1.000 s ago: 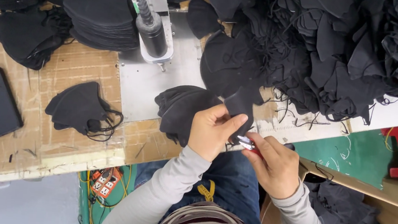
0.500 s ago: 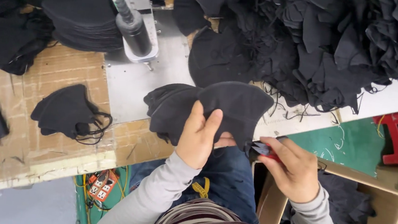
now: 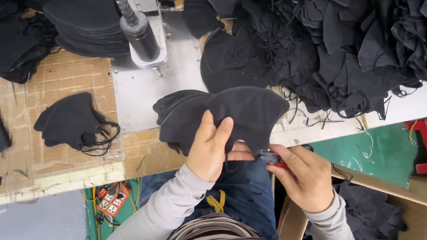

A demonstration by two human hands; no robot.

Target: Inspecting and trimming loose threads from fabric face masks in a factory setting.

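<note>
Head camera, looking down (seemingly steeply), close

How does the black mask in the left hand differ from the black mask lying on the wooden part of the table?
The held mask is lifted and spread wide open in the left hand; the lying mask rests folded flat on the table, untouched. The held mask looks larger in view; the lying mask looks smaller. Ear cords coil beside the lying mask; none show clearly on the held mask. Both are black fabric with pointed ends.
</note>
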